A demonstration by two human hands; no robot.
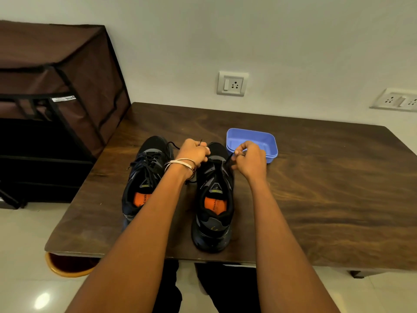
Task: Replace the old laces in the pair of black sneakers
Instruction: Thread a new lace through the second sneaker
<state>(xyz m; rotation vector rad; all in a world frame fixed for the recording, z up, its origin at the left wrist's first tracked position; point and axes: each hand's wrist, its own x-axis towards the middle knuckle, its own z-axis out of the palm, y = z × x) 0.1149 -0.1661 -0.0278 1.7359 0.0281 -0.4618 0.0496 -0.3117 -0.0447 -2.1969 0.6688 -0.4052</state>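
The right sneaker (213, 199) stands on the wooden table (316, 188), near its front edge, with its long axis running away from the person: the heel is close to the person and the toe points to the wall. Its upper is black with grey panels, and the insole inside is orange with dark letters. A black lace (228, 160) comes out near the front eyelets of this sneaker. The left hand (194, 152) is curled and pinches one end of the lace, whose tip sticks up above the fingers. The right hand (249, 160) is also curled and pinches the other part of the lace, just beside the toe.

The left sneaker (144, 177) stands just beside the first one, parallel, with the toe also to the wall, and its black lace is threaded through the eyelets and looks loose. On the left wrist there are thin bangles (179, 164).

Behind the right hand lies a blue plastic tub (252, 137), rectangular with round corners. The table surface is dark brown with a wavy grain. To the left stands a brown fabric cabinet (58, 86) with a black frame.
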